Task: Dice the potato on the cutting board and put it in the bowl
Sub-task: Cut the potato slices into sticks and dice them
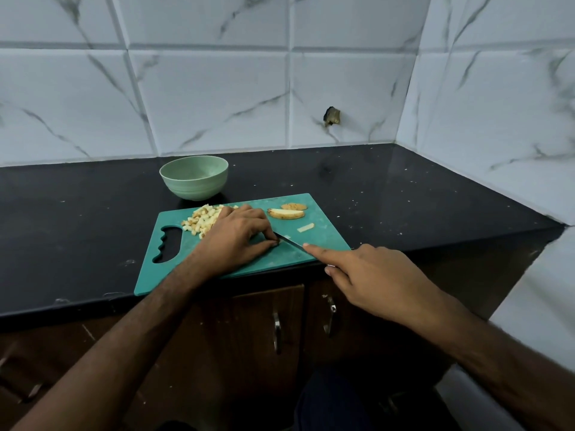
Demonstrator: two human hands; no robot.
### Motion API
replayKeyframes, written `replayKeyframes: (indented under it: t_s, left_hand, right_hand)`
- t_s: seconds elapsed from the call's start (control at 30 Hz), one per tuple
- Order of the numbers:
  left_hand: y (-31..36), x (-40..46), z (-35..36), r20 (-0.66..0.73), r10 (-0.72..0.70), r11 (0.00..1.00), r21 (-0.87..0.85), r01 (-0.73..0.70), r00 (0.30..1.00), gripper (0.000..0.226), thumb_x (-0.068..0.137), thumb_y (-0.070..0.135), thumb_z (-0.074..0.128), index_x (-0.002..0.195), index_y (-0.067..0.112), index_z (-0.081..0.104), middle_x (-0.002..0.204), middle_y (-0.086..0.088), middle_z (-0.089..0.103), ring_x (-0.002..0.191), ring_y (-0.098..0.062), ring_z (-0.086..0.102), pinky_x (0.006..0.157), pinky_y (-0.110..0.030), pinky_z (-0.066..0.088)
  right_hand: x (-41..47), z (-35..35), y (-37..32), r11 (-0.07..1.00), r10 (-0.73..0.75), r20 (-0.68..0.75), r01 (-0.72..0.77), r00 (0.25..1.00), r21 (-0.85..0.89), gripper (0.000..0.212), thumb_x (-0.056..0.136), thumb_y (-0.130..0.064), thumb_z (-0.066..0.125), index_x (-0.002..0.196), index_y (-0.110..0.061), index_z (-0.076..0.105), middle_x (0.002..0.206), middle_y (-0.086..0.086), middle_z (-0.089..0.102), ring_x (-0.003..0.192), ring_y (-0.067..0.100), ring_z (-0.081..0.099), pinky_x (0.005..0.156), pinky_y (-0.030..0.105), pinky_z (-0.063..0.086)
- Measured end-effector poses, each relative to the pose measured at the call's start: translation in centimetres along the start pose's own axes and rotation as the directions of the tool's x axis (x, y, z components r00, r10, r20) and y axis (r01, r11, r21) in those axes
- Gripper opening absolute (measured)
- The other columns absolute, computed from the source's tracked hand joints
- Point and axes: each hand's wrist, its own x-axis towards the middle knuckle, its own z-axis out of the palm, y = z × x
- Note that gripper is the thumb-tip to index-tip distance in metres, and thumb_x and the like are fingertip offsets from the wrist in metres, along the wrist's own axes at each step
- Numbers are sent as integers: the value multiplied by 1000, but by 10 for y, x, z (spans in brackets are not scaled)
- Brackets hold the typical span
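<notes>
A teal cutting board point(323, 234) lies at the counter's front edge. A pile of diced potato point(202, 220) sits on its left part. Two potato slices point(286, 213) and a small strip point(306, 227) lie on its far right part. My left hand point(239, 237) is curled over a potato piece near the board's middle, mostly hiding it. My right hand point(373, 275) grips a knife point(289, 240), index finger stretched along the blade's back; the tip meets my left fingertips. A pale green bowl point(194, 177) stands behind the board, with nothing visible inside.
The black counter point(404, 197) runs to white marble-look tiled walls behind and on the right. A dark hole point(331, 116) marks the back wall. Brown cabinet doors with metal handles point(276, 331) sit below the counter edge.
</notes>
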Motion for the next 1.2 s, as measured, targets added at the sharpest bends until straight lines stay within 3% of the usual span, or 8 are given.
replayKeyframes:
  t_s: [0.27, 0.4, 0.47, 0.6, 0.67, 0.83, 1.0, 1.2]
  left_hand:
    - [1, 0, -1, -18, 4, 1000, 7, -4, 1000, 13, 89, 44, 64, 90, 33, 70, 93, 20, 59, 92, -8, 53, 74, -32, 26]
    - [1, 1, 0, -25, 9, 1000, 7, -9, 1000, 11, 89, 43, 65, 88, 33, 70, 92, 20, 58, 92, -8, 54, 75, -31, 26]
    - [2, 1, 0, -24, 8, 1000, 12, -8, 1000, 13, 89, 45, 64, 88, 34, 70, 92, 21, 57, 92, -6, 52, 74, -30, 24]
    - [0, 0, 0, -20, 7, 1000, 24, -6, 1000, 9, 91, 44, 65, 90, 36, 69, 91, 23, 52, 90, -3, 48, 74, -30, 22]
    - [2, 0, 0, -8, 14, 999, 30, -14, 1000, 10, 91, 44, 63, 93, 36, 68, 92, 23, 52, 91, -3, 48, 75, -31, 24]
    - [2, 0, 0, -20, 8, 999, 52, -7, 1000, 11, 92, 45, 63, 95, 34, 63, 96, 19, 58, 93, -6, 51, 77, -32, 29]
    - [0, -1, 2, -20, 6, 998, 58, -4, 1000, 17, 100, 38, 47, 109, 33, 60, 108, 17, 60, 104, -10, 55, 84, -34, 32]
    - [10, 23, 3, 206, 181, 953, 204, -223, 962, 42, 103, 34, 31, 139, 31, 51, 140, 10, 56, 123, -12, 50, 93, -36, 29]
  right_hand:
    - [8, 4, 0, 997, -23, -42, 20, 999, -72, 51, 109, -46, 26, 156, -56, 6, 100, -7, 63, 56, 8, 39, 52, 23, 34]
    - [3, 12, -4, 990, -46, -29, 42, 999, -134, 54, 110, -45, 24, 157, -54, 0, 81, -11, 44, 59, 9, 40, 59, 26, 43]
    - [5, 13, 0, 991, -41, -40, 35, 998, -131, 53, 110, -45, 25, 157, -55, 1, 83, -12, 46, 57, 9, 38, 55, 23, 37]
    - [11, 6, 11, 1000, -12, -17, 12, 1000, -23, 51, 110, -44, 29, 154, -60, 11, 109, -6, 65, 60, 6, 44, 54, 22, 35]
    - [14, 0, 17, 981, -4, 30, -1, 1000, 192, 49, 109, -42, 37, 150, -65, 22, 100, -10, 65, 65, 5, 52, 60, 26, 43]
    - [22, -20, 43, 751, 30, 39, -48, 999, 659, 46, 108, -33, 47, 139, -65, 38, 62, -1, 53, 43, 5, 45, 43, 22, 41]
    - [46, -3, 66, 503, 119, -34, -30, 992, 864, 47, 109, -24, 47, 147, -51, 45, 58, 2, 48, 37, 13, 37, 38, 23, 36]
    - [86, 26, 78, 284, 326, -70, -26, 943, 959, 46, 108, -21, 48, 147, -46, 49, 57, 5, 46, 37, 13, 34, 37, 21, 34]
